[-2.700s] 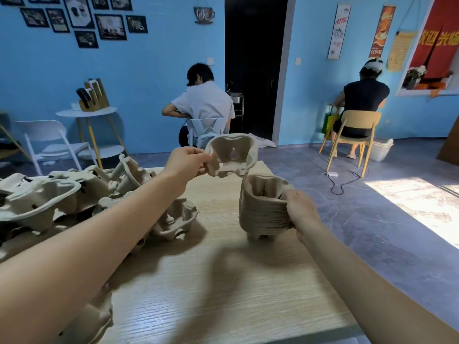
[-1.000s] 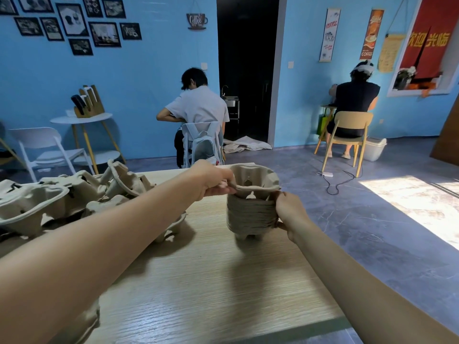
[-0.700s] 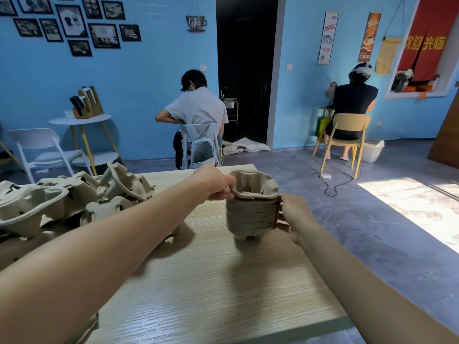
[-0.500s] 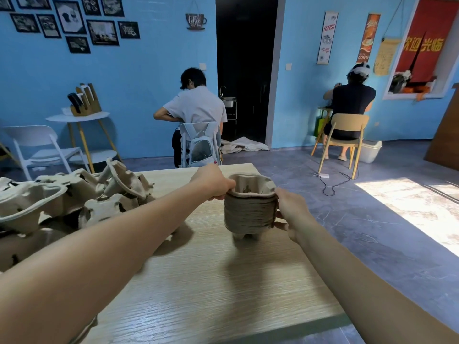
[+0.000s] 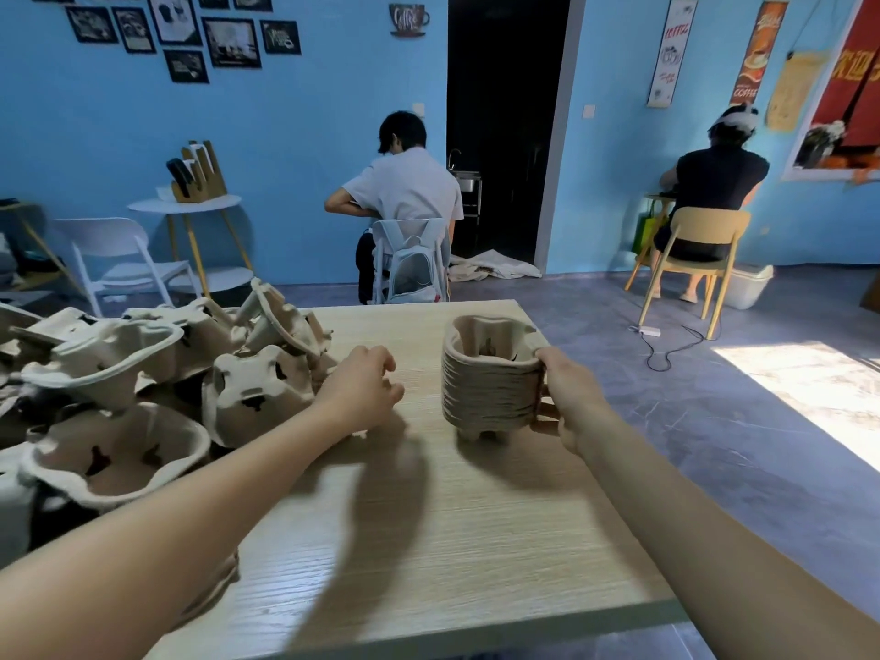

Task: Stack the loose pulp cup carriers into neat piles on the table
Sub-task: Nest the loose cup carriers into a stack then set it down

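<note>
Carriers stacked in a pile are gripped by the right hand; left of it, the left hand is loosely curled, holding nothing.

The stacked carriers and the loose carriers are matt, rough grey-beige moulded pulp, finely ribbed at the stack's nested rims. The counter is pale wood-grain laminate, smooth with a faint sheen. The floor looks like smooth grey tile.

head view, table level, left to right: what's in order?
loose carriers → left hand → stack → right hand
</note>
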